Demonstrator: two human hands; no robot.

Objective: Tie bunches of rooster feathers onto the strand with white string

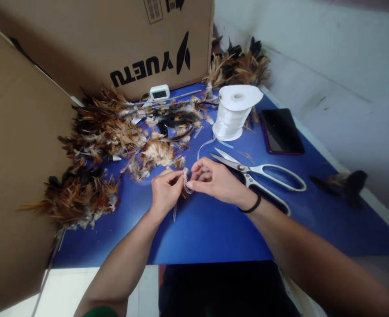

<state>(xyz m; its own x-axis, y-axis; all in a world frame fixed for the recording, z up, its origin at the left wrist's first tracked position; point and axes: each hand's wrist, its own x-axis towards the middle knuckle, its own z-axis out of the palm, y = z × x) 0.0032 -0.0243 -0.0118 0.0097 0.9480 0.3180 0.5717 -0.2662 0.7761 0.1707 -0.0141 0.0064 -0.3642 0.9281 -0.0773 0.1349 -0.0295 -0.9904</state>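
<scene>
Sheer white ribbon (175,213), narrow and slightly glossy, wraps a small, pale, crinkled bundle with brown feathering below it (185,176) between the person's two hands, above the blue tabletop (214,233). The bundle sits just right of the left hand's (164,188) thumb and index finger and just left of the right hand's (214,179). Its long axis runs roughly toward and away from the wearer, across the gap between the hands. The left hand is the nearer: its fingers are pinched together on the bundle. The right fingers are curled, thumb and index only narrowly parted at the ribbon's small loop; whether they grip it, I cannot tell.

The bundle looks light and soft, its whitish wrap uneven, with finer detail blurred. One ribbon tail hangs below the left hand; another length curves near the right hand toward the white flanged spool (232,115). Beside the right forearm lie large silver scissors with white-and-black handles (263,169), blades parted.
</scene>
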